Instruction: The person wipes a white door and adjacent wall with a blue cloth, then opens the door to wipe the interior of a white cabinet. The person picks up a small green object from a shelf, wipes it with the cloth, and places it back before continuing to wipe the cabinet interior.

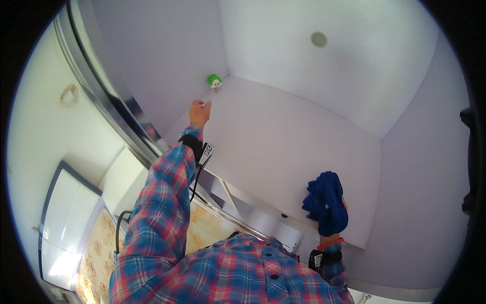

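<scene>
My left hand reaches out over the pale surface of a cabinet or shelf board, its fingers curled and nothing visible between them. Just beyond its fingertips, in the corner by the wall, stands a small green-and-white figure-like item. My right hand is at the lower right and holds a bunched dark blue cloth, which covers most of the hand. The cloth is close above the board; whether it touches the board is unclear.
Pale walls enclose the board on several sides. A metal sliding-door frame runs along the left. Below the board's near edge are a small open drawer or flap and a dark knob. A black cable hangs from my left wrist strap.
</scene>
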Motion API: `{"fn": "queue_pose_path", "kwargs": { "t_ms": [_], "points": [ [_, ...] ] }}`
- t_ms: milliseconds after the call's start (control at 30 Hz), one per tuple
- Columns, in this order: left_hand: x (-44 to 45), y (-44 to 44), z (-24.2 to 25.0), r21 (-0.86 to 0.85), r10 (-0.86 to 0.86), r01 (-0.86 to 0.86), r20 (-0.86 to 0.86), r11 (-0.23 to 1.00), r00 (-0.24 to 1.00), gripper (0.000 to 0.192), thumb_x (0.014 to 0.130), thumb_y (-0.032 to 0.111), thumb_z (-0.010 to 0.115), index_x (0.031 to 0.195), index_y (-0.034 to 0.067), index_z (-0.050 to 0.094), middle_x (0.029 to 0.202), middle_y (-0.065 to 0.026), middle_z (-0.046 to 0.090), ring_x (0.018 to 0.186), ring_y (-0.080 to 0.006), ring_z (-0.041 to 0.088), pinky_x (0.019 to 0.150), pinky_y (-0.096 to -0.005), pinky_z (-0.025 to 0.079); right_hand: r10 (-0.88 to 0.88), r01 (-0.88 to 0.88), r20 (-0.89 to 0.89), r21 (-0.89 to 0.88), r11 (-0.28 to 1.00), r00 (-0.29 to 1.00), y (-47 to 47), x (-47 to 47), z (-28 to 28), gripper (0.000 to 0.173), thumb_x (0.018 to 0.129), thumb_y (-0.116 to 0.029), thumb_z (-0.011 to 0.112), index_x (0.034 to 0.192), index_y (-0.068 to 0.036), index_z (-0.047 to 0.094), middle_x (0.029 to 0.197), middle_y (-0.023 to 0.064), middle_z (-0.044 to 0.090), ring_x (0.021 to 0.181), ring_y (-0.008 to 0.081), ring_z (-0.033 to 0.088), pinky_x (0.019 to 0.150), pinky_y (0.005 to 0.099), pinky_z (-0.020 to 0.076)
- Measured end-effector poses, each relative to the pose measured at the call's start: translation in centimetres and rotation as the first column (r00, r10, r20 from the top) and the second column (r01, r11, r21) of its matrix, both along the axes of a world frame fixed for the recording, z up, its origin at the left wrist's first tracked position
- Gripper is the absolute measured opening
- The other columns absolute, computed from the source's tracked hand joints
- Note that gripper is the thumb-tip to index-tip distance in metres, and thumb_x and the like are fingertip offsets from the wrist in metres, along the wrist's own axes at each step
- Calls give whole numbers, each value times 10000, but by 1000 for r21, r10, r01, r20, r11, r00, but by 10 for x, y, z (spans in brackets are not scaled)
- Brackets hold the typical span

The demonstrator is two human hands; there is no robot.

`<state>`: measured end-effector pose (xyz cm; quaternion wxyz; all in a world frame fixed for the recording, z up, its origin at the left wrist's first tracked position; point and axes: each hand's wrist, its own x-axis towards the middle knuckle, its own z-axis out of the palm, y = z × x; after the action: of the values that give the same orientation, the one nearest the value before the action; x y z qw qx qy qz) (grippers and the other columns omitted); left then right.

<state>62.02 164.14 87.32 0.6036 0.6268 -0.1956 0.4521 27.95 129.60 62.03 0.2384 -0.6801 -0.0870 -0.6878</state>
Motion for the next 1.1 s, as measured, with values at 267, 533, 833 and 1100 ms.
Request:
{"fn": "queue_pose_path", "kwargs": {
  "t_ms": [267,533,833,1100],
  "points": [
    [7,81,6,-122,444,-479,-233,869,865,996,641,625,725,1274,-67,390,1226,-339,475,1129,-457,504,913,-489,458,174,-175,41,23,984,984,-43,14,-44,507,851,-221,686,1273,1,513,1202,162,598,1066,291,593,955,362,459],
    [14,116,-1,-246,599,-641,-229,727,768,916,629,521,772,1251,-43,407,1183,-298,504,1058,-429,523,896,-498,455,724,-689,128,454,565,678,-55,1,-57,393,972,-299,503,1248,-21,530,1145,119,618,987,227,614,890,336,505],
    [-47,84,-17,-87,-122,141,190,986,974,614,768,281,714,1247,-24,481,1078,-136,616,1042,-237,582,864,-366,494,444,-418,-212,158,895,870,-5,-20,-14,527,967,-361,438,1311,35,486,1269,179,568,1106,305,578,1005,384,441],
    [-181,-2,-64,212,-957,934,110,287,269,592,852,246,632,1313,-64,425,1284,-165,537,1219,-258,512,1045,-364,395,914,-808,339,462,-366,-221,59,-11,48,604,913,-220,500,1438,9,306,1408,212,429,1251,338,483,1069,452,393]
  ]
}}
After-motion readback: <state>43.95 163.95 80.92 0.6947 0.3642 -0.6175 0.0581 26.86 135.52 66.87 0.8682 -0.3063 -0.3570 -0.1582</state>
